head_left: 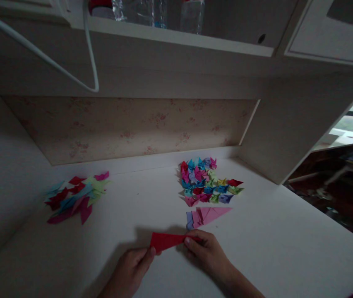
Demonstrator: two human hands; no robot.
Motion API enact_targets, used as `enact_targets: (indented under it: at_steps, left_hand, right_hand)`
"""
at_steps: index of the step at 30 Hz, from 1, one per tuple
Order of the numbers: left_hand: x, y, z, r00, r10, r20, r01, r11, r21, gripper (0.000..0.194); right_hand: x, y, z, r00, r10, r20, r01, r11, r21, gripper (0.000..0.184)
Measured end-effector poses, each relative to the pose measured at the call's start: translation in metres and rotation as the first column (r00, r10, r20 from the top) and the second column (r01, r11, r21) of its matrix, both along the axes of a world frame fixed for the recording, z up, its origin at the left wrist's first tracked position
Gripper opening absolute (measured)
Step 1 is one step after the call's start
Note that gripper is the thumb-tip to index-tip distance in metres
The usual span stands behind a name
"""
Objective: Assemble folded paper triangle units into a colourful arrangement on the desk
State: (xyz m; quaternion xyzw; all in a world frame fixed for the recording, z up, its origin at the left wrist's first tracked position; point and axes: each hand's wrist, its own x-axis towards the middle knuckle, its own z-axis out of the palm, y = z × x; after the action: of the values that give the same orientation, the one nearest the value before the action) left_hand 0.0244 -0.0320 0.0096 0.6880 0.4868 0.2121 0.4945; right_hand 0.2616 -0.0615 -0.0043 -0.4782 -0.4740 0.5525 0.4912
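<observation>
Basically, 2 hands hold 1 red folded paper (167,241) between them, just above or on the bench (266,240), can't tell which.

Left hand (134,265) pinches its wide end at the near corner, right hand (205,248) pinches its narrow end, thumb on top, a red tip poking past; the grip at 2 ends probably keeps it stretched and steady. Just beyond the red paper's narrow end: overlapping pink and lilac folded papers (212,215), apparently layered to save space and stay in reach. Farther beyond it: small multicolour folded pieces (199,186) in rough rows, likely set so to keep them orderly. Well left of and beyond the red paper: a loose heap of coloured papers (75,200), seemingly parked aside to leave working room.
</observation>
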Motion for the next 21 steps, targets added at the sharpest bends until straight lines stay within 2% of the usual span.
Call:
enact_targets:
  at_steps: [3,7,12,17,21]
  left_hand:
    - [-0.001,-0.001,0.001,0.997,-0.057,-0.052,0.058,0.998,0.012,0.055]
    - [-0.004,0.000,0.002,0.996,-0.067,-0.051,0.069,0.996,0.047,0.048]
    - [-0.007,0.002,0.004,1.000,-0.003,0.023,0.001,0.998,0.069,0.038]
    - [-0.004,0.002,0.007,0.998,-0.037,0.046,0.033,0.996,0.088,0.037]
    - [-0.004,0.002,0.007,0.996,-0.092,0.013,0.090,0.990,0.105,0.039]
  right_hand:
    - [-0.003,0.003,-0.003,0.974,-0.124,-0.190,0.116,0.992,-0.054,0.037]
    - [0.002,0.005,0.008,0.924,-0.254,-0.287,0.248,0.967,-0.060,0.038]
    - [0.046,0.003,0.022,0.837,-0.422,-0.348,0.410,0.905,-0.114,0.029]
    - [0.107,0.005,0.034,0.863,-0.450,-0.231,0.422,0.892,-0.163,0.023]
    - [0.142,0.011,0.039,0.870,-0.481,-0.111,0.454,0.868,-0.199,0.023]
